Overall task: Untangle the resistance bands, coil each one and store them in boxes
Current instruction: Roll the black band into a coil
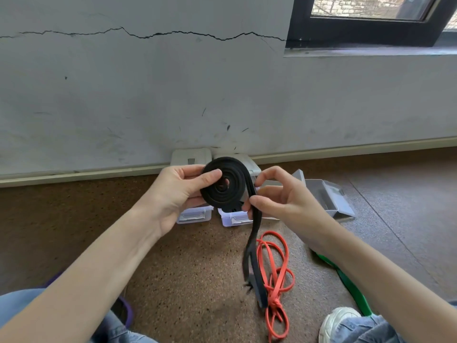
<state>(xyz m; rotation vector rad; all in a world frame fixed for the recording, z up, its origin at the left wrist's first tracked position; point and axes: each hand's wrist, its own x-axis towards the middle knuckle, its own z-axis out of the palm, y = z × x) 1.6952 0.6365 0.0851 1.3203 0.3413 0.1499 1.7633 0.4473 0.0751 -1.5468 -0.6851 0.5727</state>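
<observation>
A black resistance band (223,184) is partly rolled into a flat coil held up in front of me. My left hand (178,191) grips the coil, thumb pressed on its face. My right hand (279,196) pinches the loose tail just right of the coil; the tail hangs down to the floor. An orange band (277,273) lies in loose loops on the floor beneath, beside the tail's end. A green band (346,276) runs under my right forearm. A purple band (127,311) shows by my left knee. Two clear boxes (195,215) (235,217) stand behind the coil.
An open grey box (331,196) with its lid tipped back sits to the right by the wall. The grey wall and skirting run close behind the boxes. My knees in jeans and a white shoe (336,323) frame the brown speckled floor.
</observation>
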